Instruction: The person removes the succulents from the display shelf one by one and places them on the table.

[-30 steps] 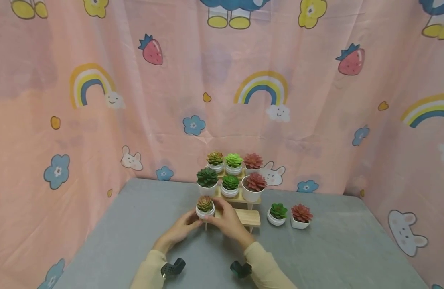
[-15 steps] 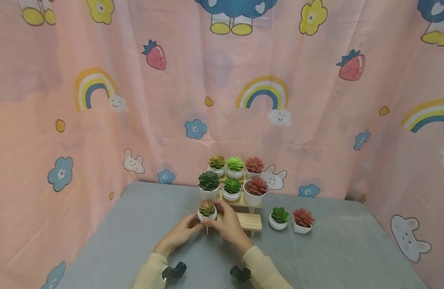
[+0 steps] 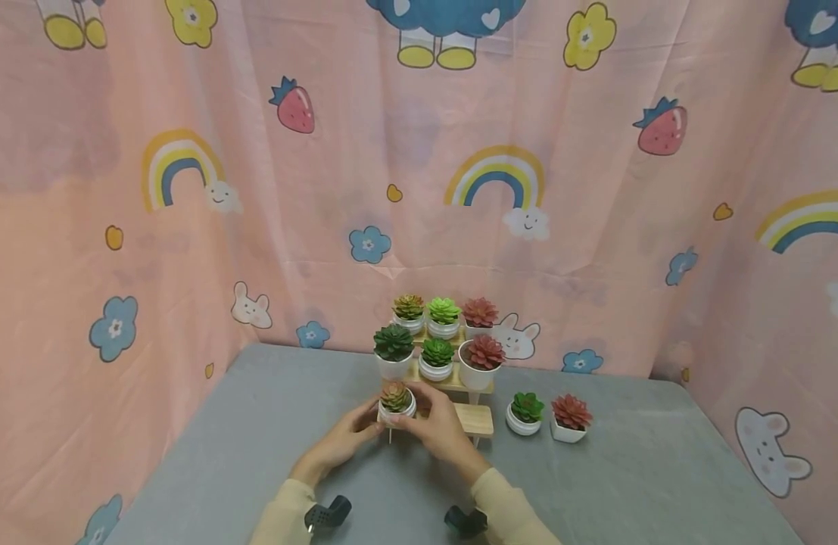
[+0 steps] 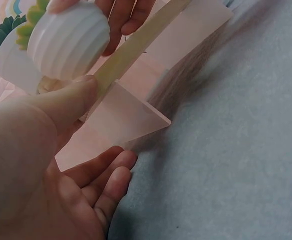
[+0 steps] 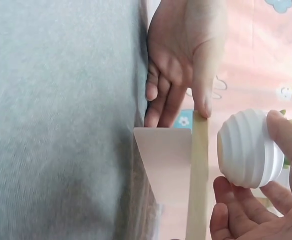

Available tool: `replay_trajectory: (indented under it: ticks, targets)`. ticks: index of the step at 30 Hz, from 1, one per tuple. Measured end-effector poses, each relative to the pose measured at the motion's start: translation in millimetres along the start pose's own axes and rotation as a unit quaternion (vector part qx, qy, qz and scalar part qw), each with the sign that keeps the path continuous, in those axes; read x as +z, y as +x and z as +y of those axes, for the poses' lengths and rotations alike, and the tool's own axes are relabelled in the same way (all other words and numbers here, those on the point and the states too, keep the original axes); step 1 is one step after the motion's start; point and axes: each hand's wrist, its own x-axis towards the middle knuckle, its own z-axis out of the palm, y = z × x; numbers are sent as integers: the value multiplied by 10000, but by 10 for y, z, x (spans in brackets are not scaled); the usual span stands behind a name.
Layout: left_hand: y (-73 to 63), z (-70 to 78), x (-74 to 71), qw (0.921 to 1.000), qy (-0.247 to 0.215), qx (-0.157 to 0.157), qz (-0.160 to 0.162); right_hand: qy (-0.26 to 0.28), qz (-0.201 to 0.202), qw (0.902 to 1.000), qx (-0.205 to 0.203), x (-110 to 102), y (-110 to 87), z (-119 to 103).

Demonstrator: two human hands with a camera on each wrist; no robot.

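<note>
My right hand (image 3: 437, 428) holds a white ribbed pot (image 5: 248, 149) with an orange-green succulent (image 3: 395, 397), thumb on one side and fingers on the other. In the right wrist view, a narrow gap separates the pot's base from the lowest wooden step (image 5: 200, 175) of a tiered stand. At that step's left end is my left hand (image 3: 340, 446); its thumb touches the board's edge. Its other fingers lie loosely beside the pale, see-through leg (image 4: 130, 117); whether they touch it I cannot tell.
Potted succulents fill the stand's upper tiers, including a dark green one (image 3: 394, 344) and a red one (image 3: 485, 354). Right of the stand, a green succulent (image 3: 526, 409) and a red succulent (image 3: 571, 412) stand on the grey table (image 3: 650, 469). A pink patterned curtain (image 3: 419, 136) hangs behind.
My right hand has shifted the potted succulent slightly to the right over the lowest step. The left hand stays at the step's end. The head view has tilted a little.
</note>
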Motion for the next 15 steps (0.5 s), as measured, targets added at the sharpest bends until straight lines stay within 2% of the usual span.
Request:
replay_trajectory:
  ticks: [8,15]
  targets:
    - [10,5,-9,9998,-54,-206,10,-128,11,9999,-69,-94,-73,-61]
    - [8,-5,3,9997,-90,-247,-4,-334,90,9994,-20,-200,-160,-116]
